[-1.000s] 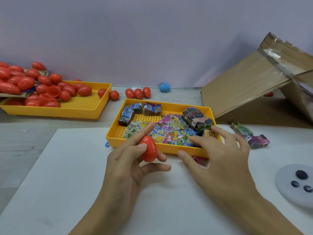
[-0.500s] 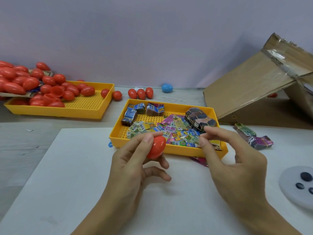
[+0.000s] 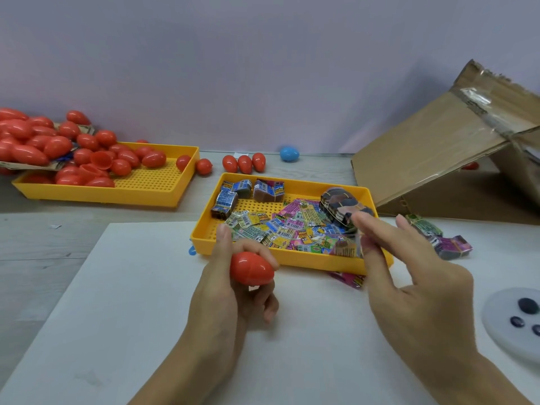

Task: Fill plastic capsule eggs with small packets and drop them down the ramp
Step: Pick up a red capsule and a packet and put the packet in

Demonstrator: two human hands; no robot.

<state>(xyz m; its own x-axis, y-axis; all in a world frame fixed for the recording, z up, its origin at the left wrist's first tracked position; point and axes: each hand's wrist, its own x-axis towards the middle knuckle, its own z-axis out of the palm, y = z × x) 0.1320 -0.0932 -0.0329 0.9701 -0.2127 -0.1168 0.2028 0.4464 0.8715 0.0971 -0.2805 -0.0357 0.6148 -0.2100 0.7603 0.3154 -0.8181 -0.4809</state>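
Open room lay on the white board (image 3: 122, 331) in front — bare to the left of the left hand (image 3: 228, 293) and between the two hands. Ahead, the packet tray (image 3: 204, 229) blocked the way forward, its near wall just beyond the fingers, its floor crowded with loose packets (image 3: 292, 229) and bundles. The right hand (image 3: 409, 287) hovered over that tray's near right corner. To the right, a packet bundle (image 3: 447, 244) and a grey disc (image 3: 502, 340) took up the board's edge. The cardboard ramp (image 3: 432, 150) rose at far right. A clear strip of table ran between the egg tray (image 3: 163, 197) and the packet tray — loose red eggs (image 3: 244, 163) sat behind it.
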